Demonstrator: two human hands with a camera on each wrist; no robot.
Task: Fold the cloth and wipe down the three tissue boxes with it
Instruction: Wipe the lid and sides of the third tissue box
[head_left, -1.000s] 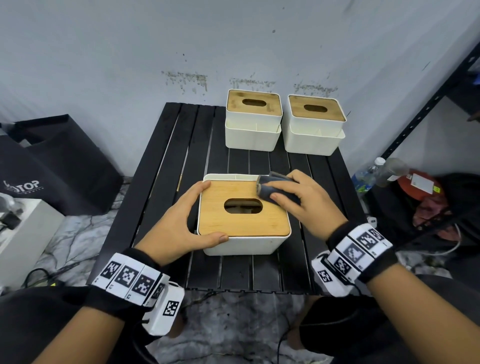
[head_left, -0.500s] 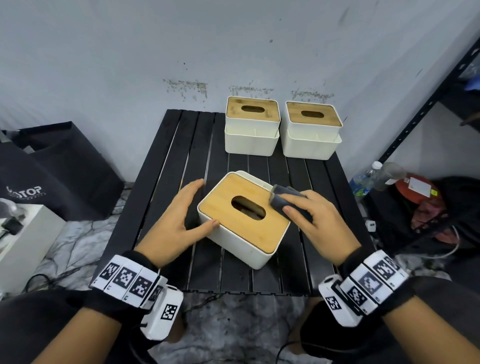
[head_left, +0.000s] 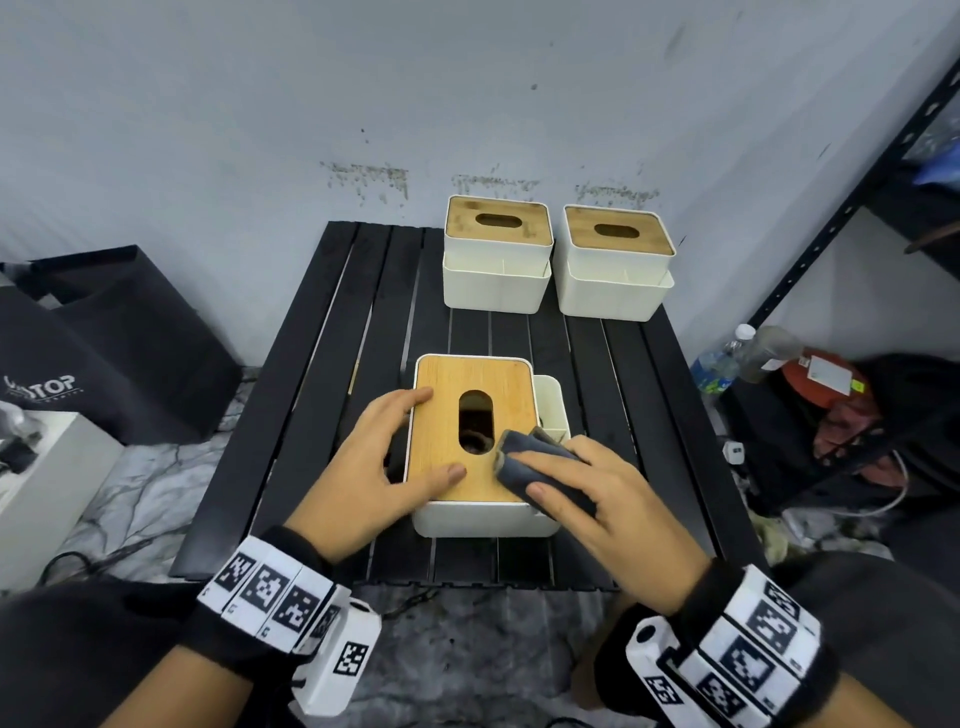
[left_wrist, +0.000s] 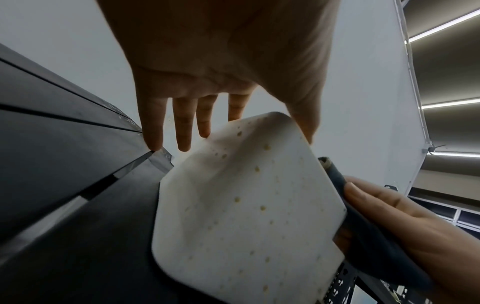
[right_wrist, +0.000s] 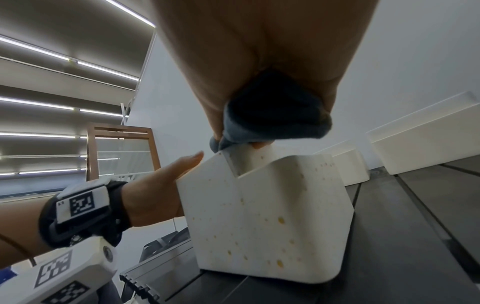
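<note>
Near tissue box (head_left: 480, 519): matt white plastic body, yellowish specks; wood-grain lid (head_left: 470, 384), smooth. Cloth (head_left: 524, 462): dark grey, soft nap. Table (head_left: 311, 374): black slats, matt.

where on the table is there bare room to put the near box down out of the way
The left half of the table is bare slats, from its left edge across to the two far boxes and the left hand. A narrower bare band lies between those boxes and the near box. The near right is crowded: the right hand presses the cloth there.
</note>
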